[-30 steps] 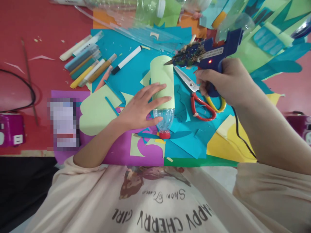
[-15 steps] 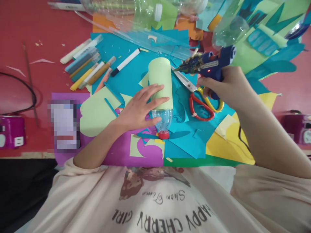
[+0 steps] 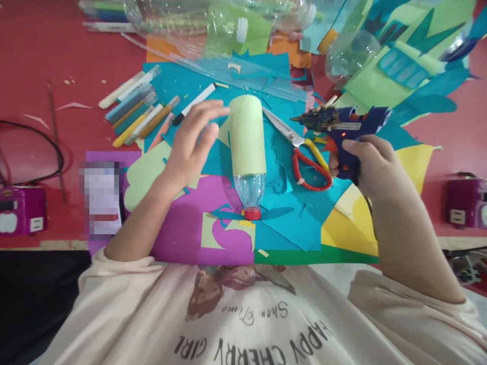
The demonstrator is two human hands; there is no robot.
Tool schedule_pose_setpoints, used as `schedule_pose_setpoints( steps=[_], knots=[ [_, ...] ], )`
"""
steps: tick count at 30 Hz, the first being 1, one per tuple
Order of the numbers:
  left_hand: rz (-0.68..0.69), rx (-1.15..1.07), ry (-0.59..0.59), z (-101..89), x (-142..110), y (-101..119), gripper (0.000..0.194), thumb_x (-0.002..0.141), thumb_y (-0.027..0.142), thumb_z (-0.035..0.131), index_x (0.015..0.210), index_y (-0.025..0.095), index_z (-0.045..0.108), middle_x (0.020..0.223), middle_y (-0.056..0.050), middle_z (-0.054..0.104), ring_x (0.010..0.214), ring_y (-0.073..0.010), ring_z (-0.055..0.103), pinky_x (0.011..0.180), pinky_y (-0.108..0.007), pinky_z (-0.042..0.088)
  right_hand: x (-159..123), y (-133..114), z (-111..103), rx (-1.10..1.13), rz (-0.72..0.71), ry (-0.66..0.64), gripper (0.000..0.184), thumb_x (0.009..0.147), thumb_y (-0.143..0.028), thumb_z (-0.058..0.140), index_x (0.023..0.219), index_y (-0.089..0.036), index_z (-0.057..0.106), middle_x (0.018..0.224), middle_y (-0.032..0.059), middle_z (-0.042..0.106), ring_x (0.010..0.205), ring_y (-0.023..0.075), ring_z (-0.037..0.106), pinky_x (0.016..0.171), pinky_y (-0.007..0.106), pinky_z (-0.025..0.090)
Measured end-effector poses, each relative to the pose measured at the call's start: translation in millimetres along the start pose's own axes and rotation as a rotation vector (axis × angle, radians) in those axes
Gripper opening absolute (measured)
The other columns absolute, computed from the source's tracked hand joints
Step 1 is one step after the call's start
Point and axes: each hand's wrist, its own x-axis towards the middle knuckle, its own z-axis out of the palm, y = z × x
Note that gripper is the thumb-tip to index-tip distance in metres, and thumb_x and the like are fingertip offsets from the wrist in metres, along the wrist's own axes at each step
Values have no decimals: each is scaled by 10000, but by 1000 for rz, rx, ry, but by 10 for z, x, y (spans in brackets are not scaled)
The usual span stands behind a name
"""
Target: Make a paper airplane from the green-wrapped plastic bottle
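Note:
A clear plastic bottle with a red cap lies in front of me, cap toward my body. Pale green paper is wrapped around most of its length. My left hand hovers just left of the bottle, apart from it, fingers extended and holding nothing. In my right hand is a dark blue hot glue gun, its red light lit and its nozzle pointing left toward the bottle. Scissors with red and yellow handles lie between the bottle and the glue gun.
Several markers lie at the left, near a blurred phone. Clear bottles and plastic strips are at the back. Blue and green paper cutouts pile up back right. Purple boxes stand at both sides.
My left hand has let go of the wrapped bottle and moved left and away from me. My right hand has shifted the glue gun right, away from the bottle, and slightly toward me.

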Motion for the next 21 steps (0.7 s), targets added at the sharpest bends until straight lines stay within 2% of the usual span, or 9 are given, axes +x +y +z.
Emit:
schedule_pose_setpoints(
  steps=[1, 4, 7, 10, 12, 14, 16, 19, 21],
  knots=[
    [-30, 58, -35, -20, 122, -61, 419, 1014, 476, 300, 1206, 246, 593, 1241, -53, 664, 1208, -187, 591, 1056, -372, 467, -5, 24, -11, 25, -3, 6, 135, 676, -283, 607, 574, -208, 562, 492, 5, 569, 435, 123, 545, 421, 261, 381],
    [-188, 366, -316, 31, 549, -249, 338, 1015, 334, 387, 1232, 173, 590, 1274, -41, 660, 1198, -187, 580, 1057, -401, 457, -15, 95, -28, 98, -22, -7, 96, 687, -302, 600, 643, -218, 581, 547, 19, 578, 535, 160, 588, 469, 287, 404],
    [-269, 497, -399, 213, 942, -389, 311, 930, 206, 569, 1235, 156, 603, 1323, -42, 631, 1184, -195, 559, 1072, -442, 430, -40, 142, -22, 105, -55, -37, 155, 701, -351, 687, 784, -234, 628, 639, 1, 617, 599, 143, 599, 535, 280, 456],
    [-311, 582, -468, 383, 1188, -493, 341, 812, 225, 732, 1138, 169, 650, 1264, -17, 656, 1143, -179, 539, 1078, -430, 417, -88, 163, 4, 100, -84, -48, 308, 666, -378, 792, 927, -265, 673, 748, -25, 661, 656, 110, 606, 622, 257, 503],
    [-301, 614, -473, 428, 1271, -566, 375, 771, 183, 763, 1125, 152, 644, 1255, -30, 653, 1110, -177, 542, 1055, -422, 424, -123, 173, 29, 99, -70, -23, 383, 618, -395, 837, 948, -265, 692, 811, -23, 688, 685, 111, 617, 665, 264, 527],
    [-171, 695, -520, 422, 1320, -646, 340, 844, 207, 682, 1173, 154, 615, 1277, -40, 638, 1091, -166, 527, 1033, -397, 430, -150, 187, 58, 88, -41, 10, 446, 584, -388, 862, 977, -253, 701, 875, -11, 713, 712, 121, 636, 703, 280, 546],
    [-142, 730, -567, 394, 1351, -714, 303, 843, 217, 682, 1137, 163, 636, 1243, -48, 653, 1070, -172, 515, 1004, -380, 442, -163, 208, 85, 79, -20, 24, 475, 582, -369, 866, 1007, -238, 697, 889, -4, 725, 720, 126, 652, 710, 281, 552],
    [-12, 796, -650, 352, 1374, -720, 248, 895, 246, 628, 1125, 157, 643, 1255, -75, 645, 1144, -191, 494, 1026, -402, 437, -154, 243, 118, 104, -9, 22, 474, 583, -324, 865, 997, -234, 652, 803, -20, 718, 669, 121, 655, 628, 252, 546],
    [30, 795, -623, 305, 1386, -652, 261, 924, 219, 580, 1157, 110, 623, 1287, -125, 623, 1206, -227, 505, 1054, -446, 424, -138, 258, 135, 142, -8, 9, 491, 567, -293, 865, 967, -254, 581, 749, -45, 701, 615, 122, 652, 557, 244, 540]
  ],
)
